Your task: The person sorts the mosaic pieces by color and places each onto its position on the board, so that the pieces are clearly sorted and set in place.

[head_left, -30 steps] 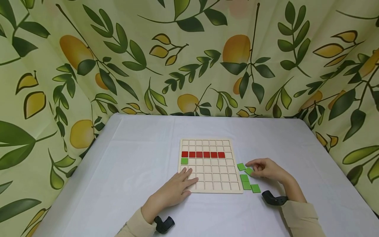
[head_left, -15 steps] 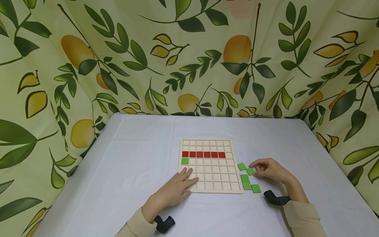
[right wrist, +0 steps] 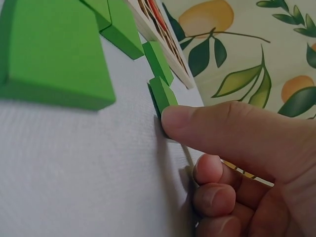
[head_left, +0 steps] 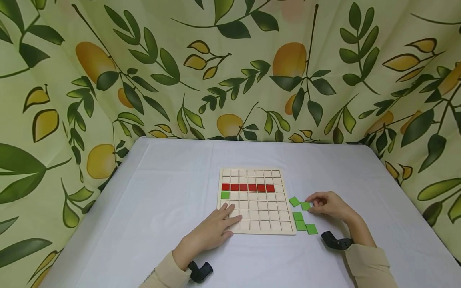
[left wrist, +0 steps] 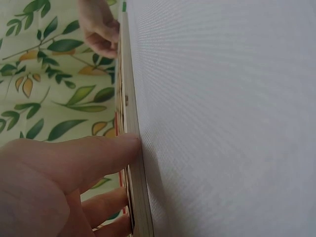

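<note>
One wooden board lies on the counter, ruled into seven rows of seven cells. Six red tiles fill the third row from its far edge, leaving that row's right-hand cell bare. Green tiles also number six: one set green tile in the board's fourth row, at the left end, and five loose off its right edge. Of these, the pinched green tile is a plain, bright green square with smooth faces, straight sides and visible thickness; it sits right of the board, level with its fifth row. The right hand has its grip closed on that tile by thumb and finger; whether it is clear of the counter I cannot tell. Four other loose green tiles lie about it: one between it and the board, three by the board's near right corner, two of them edge to edge. The left hand has its grip open, fingers spread over the board's near left corner, thumb at the edge.
</note>
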Demonstrator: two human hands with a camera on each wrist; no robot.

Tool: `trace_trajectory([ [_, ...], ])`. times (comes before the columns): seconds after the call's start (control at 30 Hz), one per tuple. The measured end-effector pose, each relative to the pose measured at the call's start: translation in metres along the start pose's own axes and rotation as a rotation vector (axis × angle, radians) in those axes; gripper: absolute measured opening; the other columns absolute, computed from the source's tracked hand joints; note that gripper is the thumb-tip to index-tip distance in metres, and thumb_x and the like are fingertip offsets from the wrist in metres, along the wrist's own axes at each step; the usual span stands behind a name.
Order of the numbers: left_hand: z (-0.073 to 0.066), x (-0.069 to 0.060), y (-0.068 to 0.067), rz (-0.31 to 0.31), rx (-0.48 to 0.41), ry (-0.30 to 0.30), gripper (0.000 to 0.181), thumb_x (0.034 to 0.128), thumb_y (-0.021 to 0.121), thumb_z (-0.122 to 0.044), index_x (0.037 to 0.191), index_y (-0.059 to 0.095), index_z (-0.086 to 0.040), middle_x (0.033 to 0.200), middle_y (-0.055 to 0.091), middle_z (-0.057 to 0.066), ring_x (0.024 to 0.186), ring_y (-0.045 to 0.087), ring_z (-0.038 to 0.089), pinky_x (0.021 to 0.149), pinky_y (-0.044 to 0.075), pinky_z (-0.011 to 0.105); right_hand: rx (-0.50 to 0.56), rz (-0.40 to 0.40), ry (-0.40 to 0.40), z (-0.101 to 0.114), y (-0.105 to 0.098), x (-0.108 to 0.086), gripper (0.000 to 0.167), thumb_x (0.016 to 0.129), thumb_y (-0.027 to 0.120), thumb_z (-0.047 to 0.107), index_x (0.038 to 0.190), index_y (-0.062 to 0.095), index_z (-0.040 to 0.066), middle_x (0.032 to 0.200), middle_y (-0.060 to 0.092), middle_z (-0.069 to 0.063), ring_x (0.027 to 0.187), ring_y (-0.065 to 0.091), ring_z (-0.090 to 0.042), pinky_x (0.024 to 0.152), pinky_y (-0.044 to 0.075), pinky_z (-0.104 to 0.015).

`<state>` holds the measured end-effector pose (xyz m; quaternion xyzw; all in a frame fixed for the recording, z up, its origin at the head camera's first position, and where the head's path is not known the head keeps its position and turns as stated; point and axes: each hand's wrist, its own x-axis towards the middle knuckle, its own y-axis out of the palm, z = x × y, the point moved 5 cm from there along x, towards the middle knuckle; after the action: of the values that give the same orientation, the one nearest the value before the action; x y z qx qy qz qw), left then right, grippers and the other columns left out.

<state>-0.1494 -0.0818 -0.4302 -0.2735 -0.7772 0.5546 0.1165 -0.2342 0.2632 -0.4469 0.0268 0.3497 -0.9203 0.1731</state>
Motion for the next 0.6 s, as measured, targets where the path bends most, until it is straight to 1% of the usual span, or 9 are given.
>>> trace_trajectory([
  [0.33, -0.0005, -0.0001, 0.0000, 0.012, -0.003, -0.013, 0.047, 0.0968, 0.055, -0.022, 0.143, 0.048, -0.023, 0.159, 0.033, 0.011, 0.150, 0.026, 0.032, 0.119, 0.030, 0.051, 0.006, -0.031, 0.029, -0.0001, -0.0009, -0.0011, 0.033, 0.077, 0.076, 0.008, 0.104, 0.066, -0.007, 0.074, 0.047, 0.000, 0.063, 0.042, -0.004, 0.052, 0.036, -0.019],
  [0.6, -0.0012, -0.0004, -0.0007, 0.014, -0.007, -0.015, 0.047, 0.0968, 0.054, -0.022, 0.143, 0.048, -0.023, 0.159, 0.032, 0.011, 0.149, 0.026, 0.032, 0.120, 0.030, 0.051, -0.006, -0.067, 0.039, 0.0059, -0.0024, 0.0002, 0.034, 0.079, 0.075, 0.009, 0.107, 0.066, -0.007, 0.076, 0.049, -0.001, 0.065, 0.042, -0.005, 0.052, 0.037, -0.019],
])
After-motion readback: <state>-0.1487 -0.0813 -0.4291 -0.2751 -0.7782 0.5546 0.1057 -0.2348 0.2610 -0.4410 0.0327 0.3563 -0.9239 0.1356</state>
